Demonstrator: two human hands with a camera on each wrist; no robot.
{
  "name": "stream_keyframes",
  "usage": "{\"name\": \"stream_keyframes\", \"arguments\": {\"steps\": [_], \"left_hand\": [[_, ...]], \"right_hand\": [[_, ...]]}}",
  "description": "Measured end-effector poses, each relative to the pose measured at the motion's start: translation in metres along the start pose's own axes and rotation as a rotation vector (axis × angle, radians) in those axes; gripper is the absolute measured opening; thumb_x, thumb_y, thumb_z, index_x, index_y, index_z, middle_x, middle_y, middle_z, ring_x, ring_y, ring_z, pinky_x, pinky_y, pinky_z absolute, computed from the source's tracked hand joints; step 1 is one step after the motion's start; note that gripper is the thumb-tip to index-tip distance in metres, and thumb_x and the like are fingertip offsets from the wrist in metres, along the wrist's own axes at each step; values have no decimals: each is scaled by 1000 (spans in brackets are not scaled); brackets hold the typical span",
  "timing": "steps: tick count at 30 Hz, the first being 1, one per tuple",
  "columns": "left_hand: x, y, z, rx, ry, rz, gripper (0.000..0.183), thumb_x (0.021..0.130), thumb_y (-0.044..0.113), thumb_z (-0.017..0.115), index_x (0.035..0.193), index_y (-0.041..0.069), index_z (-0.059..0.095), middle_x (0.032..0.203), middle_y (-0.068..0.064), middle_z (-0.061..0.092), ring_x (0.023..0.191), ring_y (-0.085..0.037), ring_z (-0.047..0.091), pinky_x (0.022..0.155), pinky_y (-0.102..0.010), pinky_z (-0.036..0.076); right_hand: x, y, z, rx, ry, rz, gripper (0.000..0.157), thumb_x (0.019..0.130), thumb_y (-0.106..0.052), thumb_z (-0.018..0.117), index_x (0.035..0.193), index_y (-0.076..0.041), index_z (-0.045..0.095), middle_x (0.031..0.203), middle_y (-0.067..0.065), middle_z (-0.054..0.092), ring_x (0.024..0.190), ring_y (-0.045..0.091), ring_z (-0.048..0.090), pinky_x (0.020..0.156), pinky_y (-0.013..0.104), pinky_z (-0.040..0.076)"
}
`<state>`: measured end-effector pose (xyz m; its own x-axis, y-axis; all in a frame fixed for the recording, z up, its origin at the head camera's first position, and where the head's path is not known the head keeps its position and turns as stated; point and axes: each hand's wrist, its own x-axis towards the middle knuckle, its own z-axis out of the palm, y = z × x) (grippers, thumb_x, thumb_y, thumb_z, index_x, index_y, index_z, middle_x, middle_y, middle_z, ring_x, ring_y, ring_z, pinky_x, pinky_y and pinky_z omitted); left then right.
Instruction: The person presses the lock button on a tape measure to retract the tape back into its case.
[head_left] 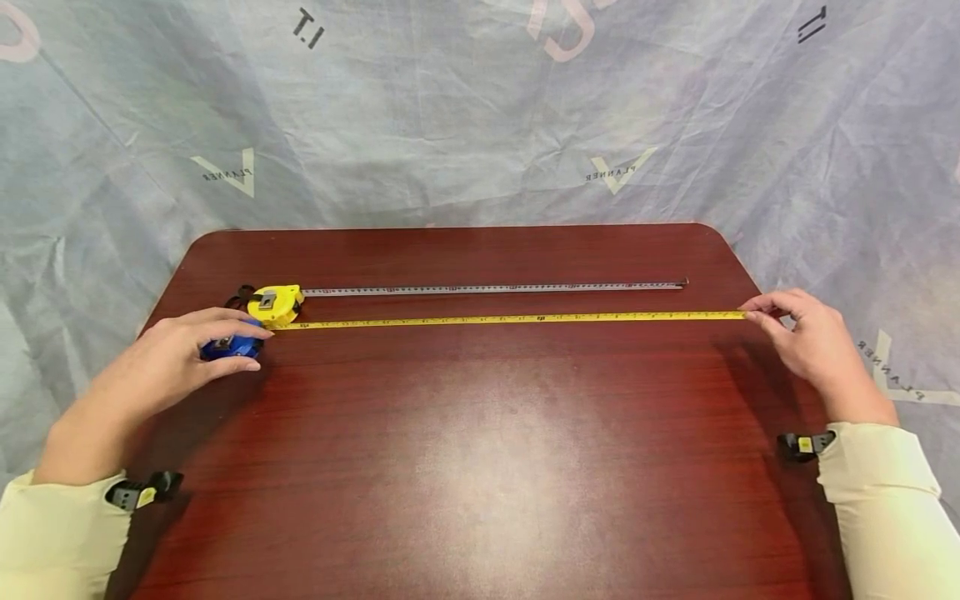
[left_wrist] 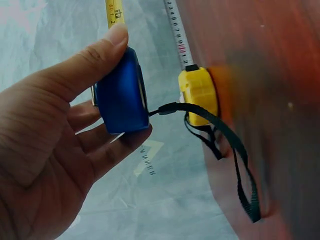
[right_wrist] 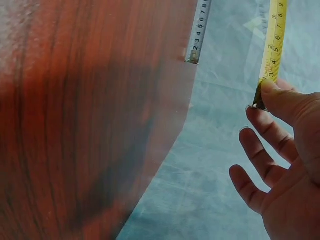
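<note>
My left hand grips a blue tape measure, thumb on one side and fingers round the other. From its case a yellow blade runs straight across to the right. At the far end my right hand pinches the blade's hooked tip between thumb and index finger, the other fingers loosely bent. Just behind the blue case lies a yellow tape measure on the table, its white blade drawn out to the right, roughly parallel to the yellow one. No hand touches it.
The reddish-brown wooden table has rounded far corners. Behind it hangs a grey printed cloth. A dark wrist strap dangles from the blue case; another dark strap lies beside the yellow case.
</note>
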<state>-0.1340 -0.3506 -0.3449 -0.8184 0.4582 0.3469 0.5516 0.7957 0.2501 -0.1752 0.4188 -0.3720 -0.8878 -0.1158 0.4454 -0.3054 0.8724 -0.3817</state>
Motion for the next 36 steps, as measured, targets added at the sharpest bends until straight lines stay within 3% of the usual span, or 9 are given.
{"name": "stream_keyframes", "arguments": {"steps": [9, 13, 18, 20, 26, 30, 36], "left_hand": [[2, 5, -12, 1, -45, -48, 40, 76, 9, 92, 110, 25, 78, 121, -4, 68, 109, -27, 65, 85, -8, 34], [3, 6, -13, 16, -48, -42, 39, 77, 9, 91, 110, 25, 77, 120, -1, 67, 107, -24, 64, 87, -10, 34], [4, 9, -16, 50, -89, -68, 38, 82, 12, 88, 118, 18, 76, 124, -9, 64, 111, -32, 63, 92, -39, 46], [4, 10, -16, 62, -102, -67, 38, 82, 12, 87, 119, 16, 76, 125, -12, 63, 112, -34, 62, 89, -48, 46], [5, 8, -15, 88, -79, 10, 37, 78, 8, 88, 112, 16, 75, 121, -12, 64, 108, -33, 62, 87, -49, 45], [5, 8, -15, 85, -85, 11, 36, 78, 7, 88, 109, 16, 74, 120, -12, 65, 109, -34, 61, 87, -52, 47], [6, 11, -16, 92, -80, 9, 34, 78, 5, 88, 107, 16, 74, 120, -11, 65, 108, -33, 63, 85, -50, 48]], "right_hand": [[10, -3, -5, -29, 14, 13, 7, 94, -5, 76, 100, -9, 76, 101, 7, 65, 92, -3, 49, 76, 29, 34], [14, -3, -6, -28, 31, -7, 8, 93, -3, 76, 98, -8, 77, 97, -1, 65, 91, -1, 48, 76, 26, 34], [18, -4, -8, -2, 55, -28, 9, 90, 0, 78, 96, -6, 77, 96, -31, 56, 90, -12, 43, 78, 16, 30], [19, -4, -9, 11, 61, -31, 9, 90, 1, 78, 96, -6, 76, 98, -37, 53, 90, -13, 43, 78, 13, 28], [19, -6, -11, 15, 56, -25, 9, 91, -1, 78, 97, -7, 77, 98, -32, 56, 89, -13, 44, 77, 14, 28], [19, -6, -13, 10, 37, -8, 6, 93, -4, 76, 98, -8, 77, 99, -29, 58, 89, -10, 43, 76, 17, 29], [20, -7, -15, 1, 38, -7, 5, 94, -6, 76, 98, -9, 77, 99, -28, 58, 89, 4, 48, 76, 19, 29]]}}
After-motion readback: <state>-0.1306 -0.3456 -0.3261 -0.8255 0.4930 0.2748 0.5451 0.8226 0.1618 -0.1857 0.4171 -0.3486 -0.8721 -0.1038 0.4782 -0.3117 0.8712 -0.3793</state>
